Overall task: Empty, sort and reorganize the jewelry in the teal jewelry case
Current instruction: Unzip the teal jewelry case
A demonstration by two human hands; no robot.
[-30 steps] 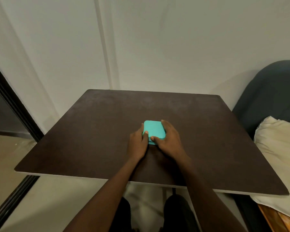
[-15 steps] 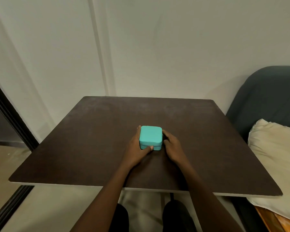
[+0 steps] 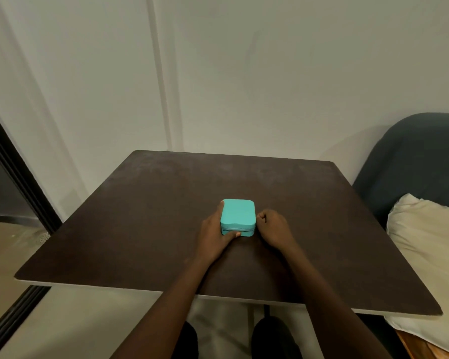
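- Case (image 3: 238,216) in teal, shut, sits flat near the middle of the dark worktop (image 3: 140,216), square to me and within easy reach of both arms.
- My left hand (image 3: 215,235) holds the case from its left side: fingers run along the far-left wall, thumb lies across the front edge by the seam. That grip is there, I judge, to pin the box so it cannot slide while the other hand works.
- My right hand (image 3: 271,226) sits at the case's right side, fingers curled in tight at the seam near the front-right corner. Whether they pinch a zipper pull or only press the wall I cannot tell; the fingertips hide the spot.
- Lid still down, nothing of the jewelry out yet: the task stands at its opening step, as I read it.
- Bare worktop on all sides of the case leaves room for sorting pieces once they come out.
- Cushion (image 3: 425,229) and dark sofa (image 3: 412,156) lie to the right, well apart from the case.
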